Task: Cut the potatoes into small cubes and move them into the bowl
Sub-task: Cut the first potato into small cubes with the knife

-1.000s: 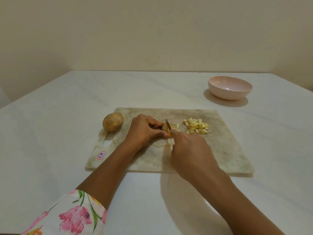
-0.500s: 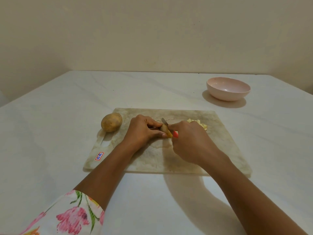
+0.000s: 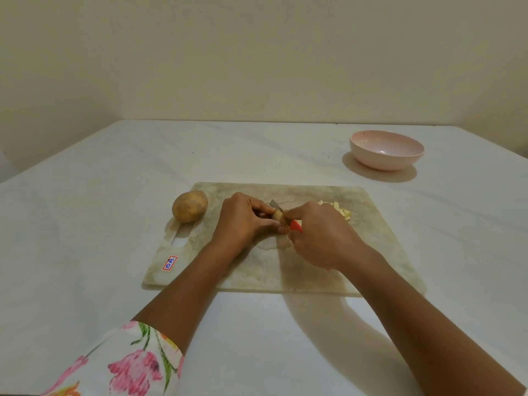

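Centrally, left hand point(image 3: 243, 221) grips potato piece point(image 3: 277, 216) on cutting board point(image 3: 380, 238); right hand point(image 3: 320, 235) clenched round knife point(image 3: 295, 225). Whole potato point(image 3: 189, 206) left, cubes point(image 3: 341, 210) right, bowl point(image 3: 387, 150) upper right.

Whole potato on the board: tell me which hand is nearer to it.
Left. The left hand holds the potato piece just to the right of the whole potato; the right hand grips the knife farther right, beyond the left hand.
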